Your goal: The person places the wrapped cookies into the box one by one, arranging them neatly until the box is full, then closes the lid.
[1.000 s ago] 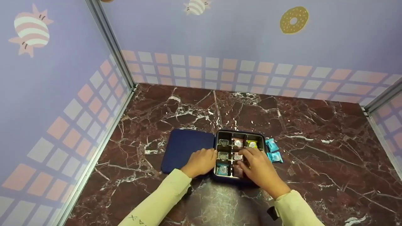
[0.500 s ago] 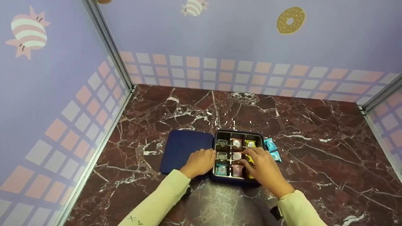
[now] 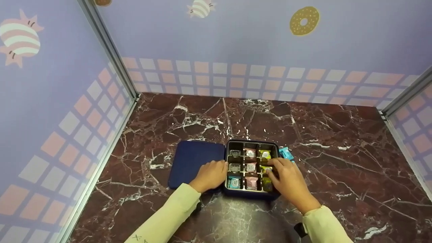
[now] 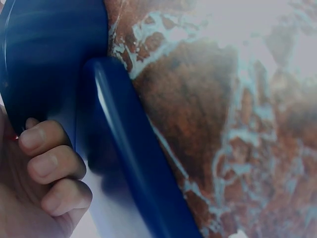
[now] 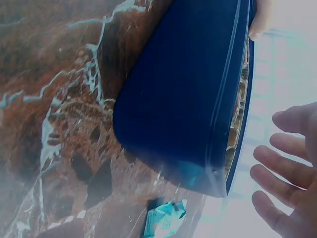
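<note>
A dark blue tin (image 3: 251, 194) lies open, its inside divided into small compartments. My left hand (image 3: 211, 175) grips the tin's left edge by the hinge side; curled fingers (image 4: 47, 166) show in the left wrist view. Over the right column hovers my right hand (image 3: 288, 180), thumb and forefinger apart near a yellow-wrapped candy (image 3: 266, 169). Its fingers (image 5: 277, 166) are spread and hold nothing in the right wrist view. Pink-wrapped candies (image 3: 251, 182) fill the middle column. One blue-wrapped candy (image 3: 234, 182) sits front left; two left compartments show only a ridged bottom.
The tin's lid (image 3: 195, 163) lies folded flat to the left. Right of the tin lies a loose blue candy (image 3: 286, 153), with another mostly hidden behind my right hand. Patterned walls (image 3: 216, 77) enclose the marbled table (image 3: 337, 162).
My right hand has shifted from over the middle column to the right column, uncovering pink and yellow candies. The left hand keeps its place on the tin. The head view has turned slightly right.
</note>
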`<state>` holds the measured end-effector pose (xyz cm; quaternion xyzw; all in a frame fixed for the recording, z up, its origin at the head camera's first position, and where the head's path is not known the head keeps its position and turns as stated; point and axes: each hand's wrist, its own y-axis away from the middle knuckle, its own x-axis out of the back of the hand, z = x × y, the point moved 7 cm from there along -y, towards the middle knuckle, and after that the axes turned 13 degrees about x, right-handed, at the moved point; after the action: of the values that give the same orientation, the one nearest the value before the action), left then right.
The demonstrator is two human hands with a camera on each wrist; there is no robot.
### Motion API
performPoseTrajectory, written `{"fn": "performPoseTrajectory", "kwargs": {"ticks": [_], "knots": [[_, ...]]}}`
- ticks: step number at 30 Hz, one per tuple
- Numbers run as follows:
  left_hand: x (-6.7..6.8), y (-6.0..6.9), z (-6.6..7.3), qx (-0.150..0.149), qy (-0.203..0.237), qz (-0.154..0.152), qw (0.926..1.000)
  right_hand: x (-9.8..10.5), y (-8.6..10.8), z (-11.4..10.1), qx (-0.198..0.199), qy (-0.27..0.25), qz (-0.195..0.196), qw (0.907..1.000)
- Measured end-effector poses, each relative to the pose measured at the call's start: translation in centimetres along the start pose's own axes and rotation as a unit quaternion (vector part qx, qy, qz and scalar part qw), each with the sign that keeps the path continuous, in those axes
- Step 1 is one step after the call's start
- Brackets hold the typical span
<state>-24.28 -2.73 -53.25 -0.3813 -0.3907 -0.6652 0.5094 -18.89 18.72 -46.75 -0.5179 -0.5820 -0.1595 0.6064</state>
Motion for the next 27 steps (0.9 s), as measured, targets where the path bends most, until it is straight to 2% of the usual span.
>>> {"fn": "performPoseTrajectory", "kwargs": {"ticks": [6,14,27], "knots": [[0.0,0.0,-0.1,0.000,-0.001,0.010,0.9999,0.1,0.4,0.8,-0.020,0.004,0.014,0.9997],[-0.1,0.0,0.0,0.001,-0.005,-0.001,1.0000,0.4,1.3,2.1,-0.045,-0.006,0.029,0.9986],[0.0,0.1,0.0,0.001,-0.004,0.002,1.0000,0.4,2.2,4.1,-0.084,-0.019,0.010,0.9963]]}}
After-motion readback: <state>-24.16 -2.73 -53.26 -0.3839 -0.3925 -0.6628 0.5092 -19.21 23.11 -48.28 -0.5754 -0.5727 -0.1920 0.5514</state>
